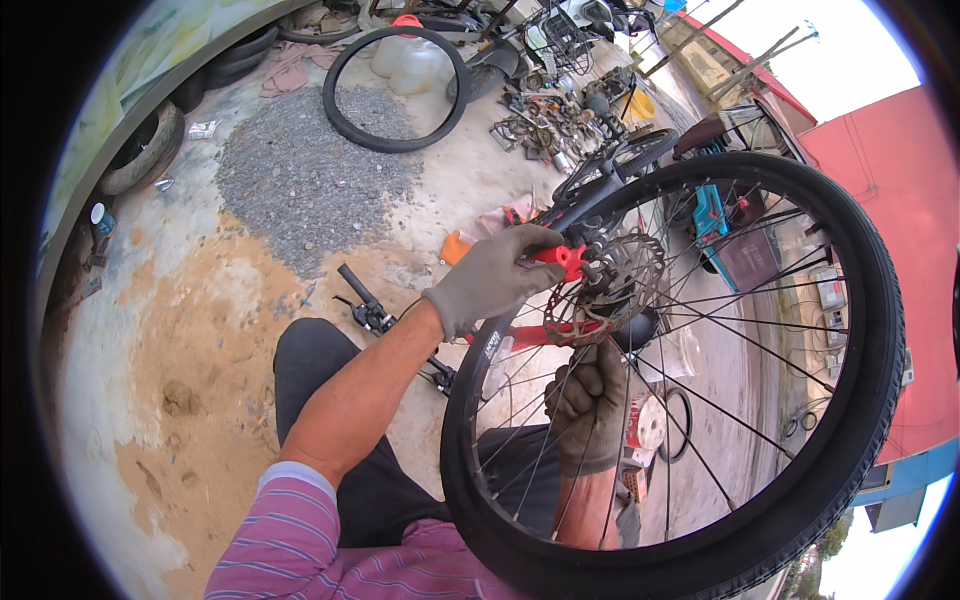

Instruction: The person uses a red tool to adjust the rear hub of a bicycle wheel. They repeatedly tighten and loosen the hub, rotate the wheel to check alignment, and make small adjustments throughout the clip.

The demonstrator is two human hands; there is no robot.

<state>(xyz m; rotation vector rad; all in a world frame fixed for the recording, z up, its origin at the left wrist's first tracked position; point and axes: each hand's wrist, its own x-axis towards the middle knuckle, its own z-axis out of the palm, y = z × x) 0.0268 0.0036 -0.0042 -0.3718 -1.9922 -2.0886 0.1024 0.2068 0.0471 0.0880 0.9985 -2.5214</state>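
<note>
A bicycle wheel (880, 290) with a black tyre and thin black spokes stands tilted in front of me. At its hub sit a perforated brake disc (648, 268) and a red metal part (569, 262). My left hand (492, 278), in a grey glove, pinches that red metal part between thumb and fingers. Below it, a red frame tube (548, 333) runs toward the hub. My gloved right hand (588, 405) shows through the spokes, below the hub. Its fingers are curled; whatever they close on is hidden.
Handlebars (368, 305) lie on the ground left of the wheel. Farther off are a loose tyre (330, 100), a gravel heap (310, 170) and piled metal parts (550, 120). A white bucket (680, 355) stands behind the spokes. Old tyres (150, 150) line the left wall.
</note>
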